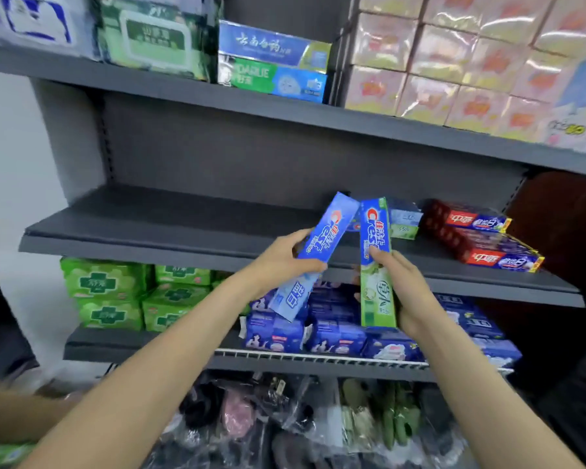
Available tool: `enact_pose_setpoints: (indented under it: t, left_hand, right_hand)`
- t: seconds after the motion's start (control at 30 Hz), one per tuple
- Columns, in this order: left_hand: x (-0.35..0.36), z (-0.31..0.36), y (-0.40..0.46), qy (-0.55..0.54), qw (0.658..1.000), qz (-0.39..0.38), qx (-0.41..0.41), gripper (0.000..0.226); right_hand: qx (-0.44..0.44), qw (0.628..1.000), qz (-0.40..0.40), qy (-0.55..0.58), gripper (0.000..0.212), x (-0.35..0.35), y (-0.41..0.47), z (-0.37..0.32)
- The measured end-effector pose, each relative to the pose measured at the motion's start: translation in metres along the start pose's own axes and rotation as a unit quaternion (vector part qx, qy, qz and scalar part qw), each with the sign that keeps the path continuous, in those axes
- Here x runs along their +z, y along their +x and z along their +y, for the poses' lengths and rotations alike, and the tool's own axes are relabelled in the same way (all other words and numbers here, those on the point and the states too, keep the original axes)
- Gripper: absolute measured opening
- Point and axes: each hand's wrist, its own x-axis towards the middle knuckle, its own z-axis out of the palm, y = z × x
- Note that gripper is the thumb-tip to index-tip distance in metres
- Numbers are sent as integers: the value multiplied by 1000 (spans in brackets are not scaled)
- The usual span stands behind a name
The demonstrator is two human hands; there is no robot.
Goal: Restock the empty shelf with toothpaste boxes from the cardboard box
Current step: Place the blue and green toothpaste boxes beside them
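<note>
A person's left hand (285,262) grips a blue toothpaste box (313,255) and the right hand (403,292) a blue-and-green toothpaste box (376,262), both held in the air just before the front edge of the middle shelf (183,228), apparently for stocking. Each box's long axis aims up toward the shelf's back, tops tilted together and nearly touching, near boxes already lying toward its right end.

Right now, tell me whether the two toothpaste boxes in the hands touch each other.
Cannot tell. In the head view the top corners of the blue box and the green box meet near the shelf, but one may just overlap the other.
</note>
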Motion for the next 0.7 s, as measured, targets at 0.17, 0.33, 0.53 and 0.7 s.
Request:
enact_pose_setpoints:
  t: [0.17, 0.33, 0.53, 0.7]
  left_hand:
    - [48, 16, 53, 64, 996, 17, 62, 62]
    - [63, 19, 114, 168, 983, 19, 73, 67]
    - [87, 21, 181, 79, 994, -13, 79, 37]
    - [93, 19, 221, 16, 999, 17, 40, 42]
  right_hand:
    - [-38, 999, 12, 7, 43, -42, 41, -11]
    - [-52, 997, 47, 43, 36, -73, 83, -18]
    - [-55, 997, 26, 45, 41, -92, 141, -30]
    - [-44, 997, 25, 56, 46, -99, 183, -34]
